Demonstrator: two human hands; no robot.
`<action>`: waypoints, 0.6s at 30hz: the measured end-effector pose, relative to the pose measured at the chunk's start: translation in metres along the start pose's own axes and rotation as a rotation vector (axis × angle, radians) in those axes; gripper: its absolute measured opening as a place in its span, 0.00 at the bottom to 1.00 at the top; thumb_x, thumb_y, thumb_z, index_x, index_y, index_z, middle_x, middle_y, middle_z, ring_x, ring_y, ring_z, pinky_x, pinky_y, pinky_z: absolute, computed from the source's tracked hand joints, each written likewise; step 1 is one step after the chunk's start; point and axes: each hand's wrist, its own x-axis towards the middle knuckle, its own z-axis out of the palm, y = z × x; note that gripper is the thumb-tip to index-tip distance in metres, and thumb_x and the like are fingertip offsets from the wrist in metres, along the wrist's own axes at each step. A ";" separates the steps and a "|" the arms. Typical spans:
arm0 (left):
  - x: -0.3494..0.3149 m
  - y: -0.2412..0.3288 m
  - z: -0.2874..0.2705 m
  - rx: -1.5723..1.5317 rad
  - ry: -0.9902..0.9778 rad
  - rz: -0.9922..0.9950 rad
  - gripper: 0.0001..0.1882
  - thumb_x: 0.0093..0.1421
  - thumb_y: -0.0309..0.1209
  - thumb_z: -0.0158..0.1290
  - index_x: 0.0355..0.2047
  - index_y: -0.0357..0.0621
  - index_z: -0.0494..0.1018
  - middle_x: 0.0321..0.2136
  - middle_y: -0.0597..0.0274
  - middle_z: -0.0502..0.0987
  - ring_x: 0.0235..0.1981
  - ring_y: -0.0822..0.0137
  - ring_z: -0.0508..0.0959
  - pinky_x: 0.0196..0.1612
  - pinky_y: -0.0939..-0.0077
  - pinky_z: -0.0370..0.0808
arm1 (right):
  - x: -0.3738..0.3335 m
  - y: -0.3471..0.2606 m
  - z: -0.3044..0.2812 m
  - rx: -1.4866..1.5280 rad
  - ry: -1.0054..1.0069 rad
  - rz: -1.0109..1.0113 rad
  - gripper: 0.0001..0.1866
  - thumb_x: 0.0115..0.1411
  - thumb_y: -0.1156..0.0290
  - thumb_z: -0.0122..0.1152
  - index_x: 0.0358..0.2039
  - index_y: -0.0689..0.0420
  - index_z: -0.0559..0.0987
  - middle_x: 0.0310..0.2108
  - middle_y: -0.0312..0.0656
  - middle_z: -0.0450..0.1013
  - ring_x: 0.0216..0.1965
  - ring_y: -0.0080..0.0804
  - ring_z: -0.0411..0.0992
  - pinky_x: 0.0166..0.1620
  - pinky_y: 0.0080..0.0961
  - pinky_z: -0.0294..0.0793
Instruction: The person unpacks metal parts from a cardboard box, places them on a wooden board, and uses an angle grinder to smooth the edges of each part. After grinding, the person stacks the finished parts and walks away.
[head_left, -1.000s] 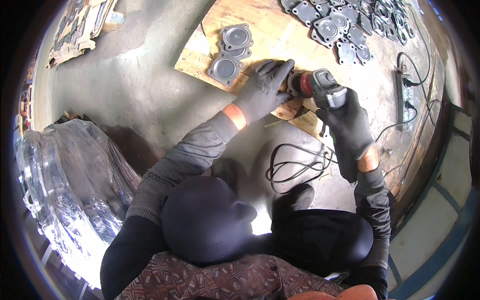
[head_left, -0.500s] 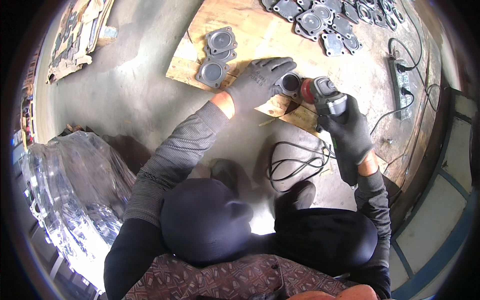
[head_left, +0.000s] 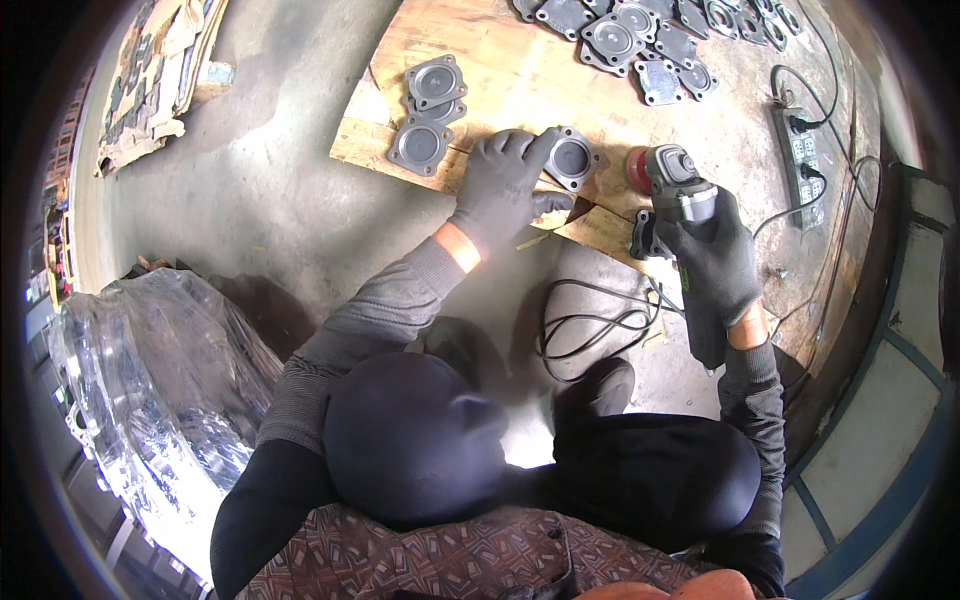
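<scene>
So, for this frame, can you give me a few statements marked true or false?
1. The right grip holds a power tool with a red end. True.
2. The left grip is beside a metal plate. True.
3. The red end touches that plate. False: a gap shows between them.
4. Overlapping plates lie left of the left grip. True.
5. The power strip is at the picture's left. False: the power strip is at the right.

Wooden tabletop; grey metal plates, mostly in heaps; power strip
</scene>
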 end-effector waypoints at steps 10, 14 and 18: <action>0.024 -0.044 -0.001 -0.134 -0.074 0.304 0.33 0.72 0.43 0.61 0.74 0.49 0.71 0.71 0.56 0.75 0.72 0.52 0.73 0.75 0.54 0.69 | 0.009 -0.025 0.025 0.010 -0.168 -0.047 0.36 0.60 0.62 0.81 0.63 0.63 0.74 0.43 0.50 0.86 0.44 0.32 0.85 0.49 0.34 0.86; 0.022 -0.042 0.000 -0.148 -0.074 0.272 0.33 0.72 0.44 0.61 0.74 0.50 0.72 0.72 0.57 0.75 0.74 0.53 0.71 0.76 0.54 0.68 | 0.004 -0.022 0.022 0.046 -0.179 -0.046 0.37 0.59 0.64 0.81 0.64 0.64 0.74 0.48 0.50 0.85 0.48 0.33 0.84 0.52 0.35 0.85; 0.034 -0.043 -0.008 -0.161 -0.109 0.295 0.35 0.72 0.47 0.61 0.75 0.51 0.70 0.73 0.57 0.73 0.76 0.54 0.69 0.77 0.54 0.66 | -0.004 -0.009 0.014 0.100 -0.174 -0.023 0.35 0.59 0.62 0.81 0.61 0.62 0.75 0.47 0.54 0.86 0.49 0.40 0.86 0.53 0.37 0.83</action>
